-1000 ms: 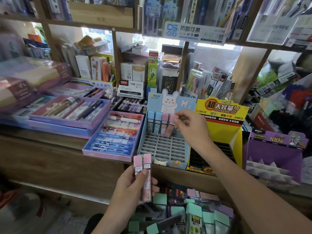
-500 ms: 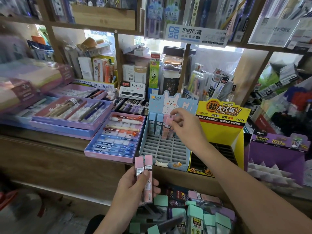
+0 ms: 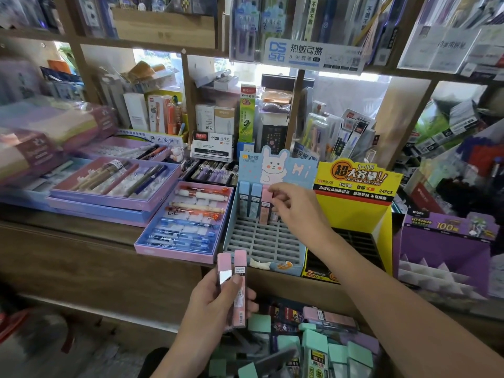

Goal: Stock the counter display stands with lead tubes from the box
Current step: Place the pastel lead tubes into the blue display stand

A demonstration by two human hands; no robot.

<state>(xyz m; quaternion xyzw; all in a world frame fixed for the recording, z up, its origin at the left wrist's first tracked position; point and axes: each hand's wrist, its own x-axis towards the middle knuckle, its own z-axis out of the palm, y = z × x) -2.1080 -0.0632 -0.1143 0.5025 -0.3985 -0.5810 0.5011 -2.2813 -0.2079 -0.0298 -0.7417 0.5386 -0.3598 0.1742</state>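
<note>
Pink tubes [image 3: 240, 261], upright in left grip [image 3: 212, 309]

A pink-rimmed pen tray [image 3: 169, 251] is laid on the wooden bench [image 3: 81, 233], purple trays [image 3: 109, 205] beside it; a white box [image 3: 212, 145] marked 1120 is stood behind.

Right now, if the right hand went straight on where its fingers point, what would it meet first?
The right hand pinches a pink tube; straight on, leftward, it likely meets the blue tube beside it first.
</note>
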